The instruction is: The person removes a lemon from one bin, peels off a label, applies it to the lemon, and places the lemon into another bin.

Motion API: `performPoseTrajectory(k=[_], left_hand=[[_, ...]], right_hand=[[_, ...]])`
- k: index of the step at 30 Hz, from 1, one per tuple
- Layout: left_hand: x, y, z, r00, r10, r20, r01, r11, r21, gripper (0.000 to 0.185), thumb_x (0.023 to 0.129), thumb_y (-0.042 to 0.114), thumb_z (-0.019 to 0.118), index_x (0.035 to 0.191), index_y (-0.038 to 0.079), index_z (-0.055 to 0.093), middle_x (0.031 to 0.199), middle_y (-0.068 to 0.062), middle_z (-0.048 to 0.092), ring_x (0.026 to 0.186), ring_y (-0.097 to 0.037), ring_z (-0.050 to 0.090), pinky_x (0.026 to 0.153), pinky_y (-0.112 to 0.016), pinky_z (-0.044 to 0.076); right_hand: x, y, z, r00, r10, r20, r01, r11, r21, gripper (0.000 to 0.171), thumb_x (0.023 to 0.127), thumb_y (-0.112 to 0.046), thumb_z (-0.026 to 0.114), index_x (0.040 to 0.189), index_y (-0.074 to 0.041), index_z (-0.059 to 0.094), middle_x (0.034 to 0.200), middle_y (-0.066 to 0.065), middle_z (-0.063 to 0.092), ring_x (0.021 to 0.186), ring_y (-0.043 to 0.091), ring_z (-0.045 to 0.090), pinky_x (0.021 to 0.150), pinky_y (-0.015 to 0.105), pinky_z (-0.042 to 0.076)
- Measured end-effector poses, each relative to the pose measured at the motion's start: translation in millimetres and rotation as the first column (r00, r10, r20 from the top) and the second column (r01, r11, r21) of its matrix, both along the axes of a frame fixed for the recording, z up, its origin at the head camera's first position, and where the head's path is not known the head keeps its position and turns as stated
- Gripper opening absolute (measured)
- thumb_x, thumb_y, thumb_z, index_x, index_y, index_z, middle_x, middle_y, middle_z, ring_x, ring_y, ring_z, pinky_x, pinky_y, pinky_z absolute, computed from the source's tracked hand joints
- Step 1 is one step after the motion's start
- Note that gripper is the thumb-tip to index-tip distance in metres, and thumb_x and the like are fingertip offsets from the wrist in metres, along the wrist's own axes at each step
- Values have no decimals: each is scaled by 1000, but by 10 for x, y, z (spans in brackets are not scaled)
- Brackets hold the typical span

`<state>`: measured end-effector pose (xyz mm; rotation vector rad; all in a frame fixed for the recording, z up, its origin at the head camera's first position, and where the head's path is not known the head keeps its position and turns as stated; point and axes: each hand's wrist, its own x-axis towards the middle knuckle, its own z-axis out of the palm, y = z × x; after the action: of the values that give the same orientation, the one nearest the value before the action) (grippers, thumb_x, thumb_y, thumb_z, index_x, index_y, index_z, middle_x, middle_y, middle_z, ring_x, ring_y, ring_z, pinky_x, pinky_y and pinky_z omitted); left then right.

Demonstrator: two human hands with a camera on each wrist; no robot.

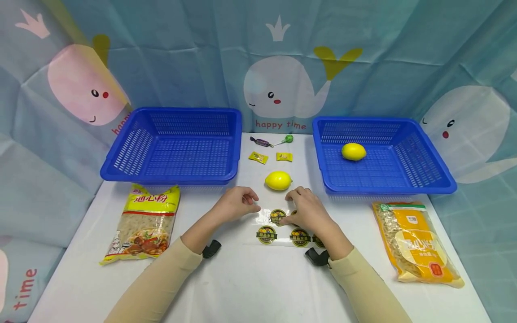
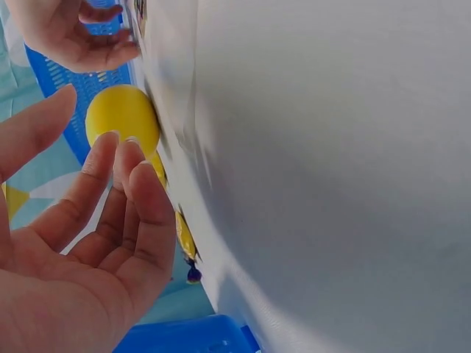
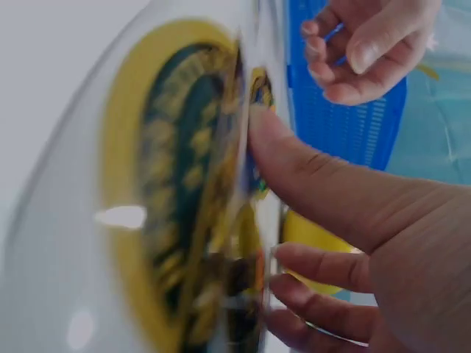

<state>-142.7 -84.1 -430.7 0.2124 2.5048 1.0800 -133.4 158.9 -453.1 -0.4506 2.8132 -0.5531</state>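
A clear sheet with several round black-and-yellow stickers [image 1: 266,234] lies on the table in front of the person. Over its right part is the right hand [image 1: 311,211], fingers spread and loosely bent. Its thumb [image 3: 283,151] lies at the sheet's surface; whether it presses there I cannot tell. Beyond the sheet's left end hovers the left hand [image 1: 235,204], its fingers [image 2: 152,195] relaxed and bent, with nothing in them. Just past both hands rests a yellow lemon [image 1: 278,181], touched by neither in the head view.
Blue baskets stand at the back left [image 1: 171,179] and back right [image 1: 389,187]; a second lemon [image 1: 353,152] sits in the right one. Between them lie wrapped candies [image 1: 258,157] and a green lollipop [image 1: 288,138]. Food bags flank the arms, left [image 1: 147,220] and right [image 1: 416,242].
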Motion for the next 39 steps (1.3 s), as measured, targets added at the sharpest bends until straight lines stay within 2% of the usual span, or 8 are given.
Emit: performPoseTrajectory(k=[5,12,17,23,28,31,36,39], left_hand=[[3,3,1,1000,3,-1,-3,1000,3,25,85,23,82,103,9,73,85,-2,65,78,-18,57,69,-28,48],[7,15,-31,1000,-16,-4,16,1000,-5,23,86,25,81,102,9,73,86,-1,64,78,-17,57,69,-28,48],[16,28,-16,999,-38,-11,38,999,-11,25,86,26,81,103,10,73,86,0,63,77,-17,56,68,-28,47],[67,65,73,990,-124,-62,121,992,-39,34,81,27,85,108,10,73,94,-4,67,81,-16,57,75,-30,48],[133,114,134,979,-178,-97,171,982,-74,45,76,27,90,114,12,71,100,-2,67,90,-19,57,82,-32,49],[152,138,171,977,-177,-121,170,983,-63,40,75,23,91,108,12,71,94,-1,65,90,-20,58,82,-32,48],[170,134,228,976,-162,-143,153,986,-72,22,77,18,89,87,16,70,87,-1,63,87,-20,56,79,-31,46],[174,115,239,976,-174,-134,167,984,-62,19,79,15,86,79,18,67,80,2,63,80,-17,56,74,-30,46]], right_hand=[[-6,-4,23,999,8,31,-7,1000,-8,59,72,-48,89,113,-11,66,91,-1,60,85,19,53,81,38,42],[11,1,31,999,25,20,-26,1000,6,43,70,-46,91,93,-17,69,101,-1,60,95,20,52,85,41,42],[-45,33,54,994,36,104,-24,993,-116,40,74,-37,91,90,-17,59,91,-1,60,84,19,52,76,36,42],[-207,122,166,956,54,289,54,934,-353,37,78,-29,88,101,-16,62,86,3,64,73,17,53,66,31,44],[-344,176,222,913,72,402,143,865,-481,39,81,-27,87,110,-12,66,75,10,67,61,13,49,58,28,43],[-393,190,223,888,79,453,193,830,-524,40,82,-24,85,114,-9,67,69,9,65,56,9,45,55,24,40],[-420,188,199,883,84,461,190,836,-515,41,82,-24,86,115,-8,68,57,-4,48,52,8,36,51,23,33],[-428,181,163,880,108,463,163,846,-507,40,82,-25,85,114,-7,70,56,-5,46,50,9,35,51,24,33]])
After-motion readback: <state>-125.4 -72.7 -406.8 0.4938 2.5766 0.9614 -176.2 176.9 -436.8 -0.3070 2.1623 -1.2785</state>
